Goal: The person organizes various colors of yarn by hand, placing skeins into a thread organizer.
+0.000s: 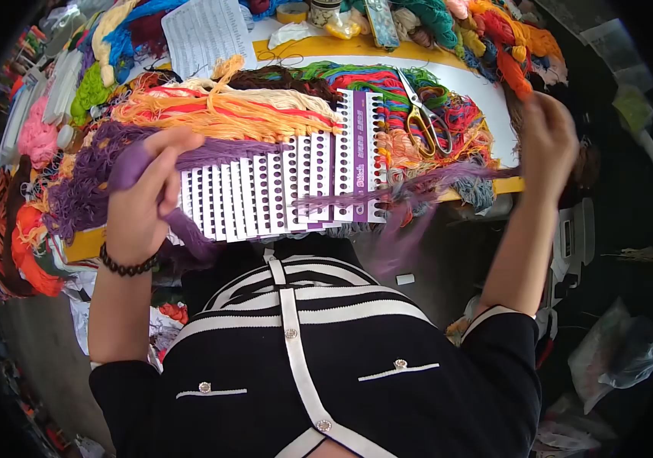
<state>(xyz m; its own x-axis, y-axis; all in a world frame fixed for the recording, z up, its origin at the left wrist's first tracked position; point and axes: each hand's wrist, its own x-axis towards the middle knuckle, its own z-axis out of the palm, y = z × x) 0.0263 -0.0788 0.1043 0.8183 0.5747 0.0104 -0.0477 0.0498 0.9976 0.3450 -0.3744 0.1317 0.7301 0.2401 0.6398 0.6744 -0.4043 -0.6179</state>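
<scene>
My left hand (143, 195) grips a bundle of purple thread (90, 187) that wraps over its fingers, at the left end of a fan of white thread-organizer cards (281, 191) with punched holes. My right hand (546, 141) is raised at the far right, pinching a stretched, blurred strand of the same purple thread (418, 187) that runs across the cards. Orange and cream thread skeins (220, 107) lie just above the cards.
Yellow-handled scissors (422, 114) rest on a pile of mixed coloured threads (387, 84). A printed paper sheet (204, 34) lies at the back. Heaps of thread crowd the table's left side (21, 229) and far right (509, 38). Plastic bags (616, 351) sit on the floor.
</scene>
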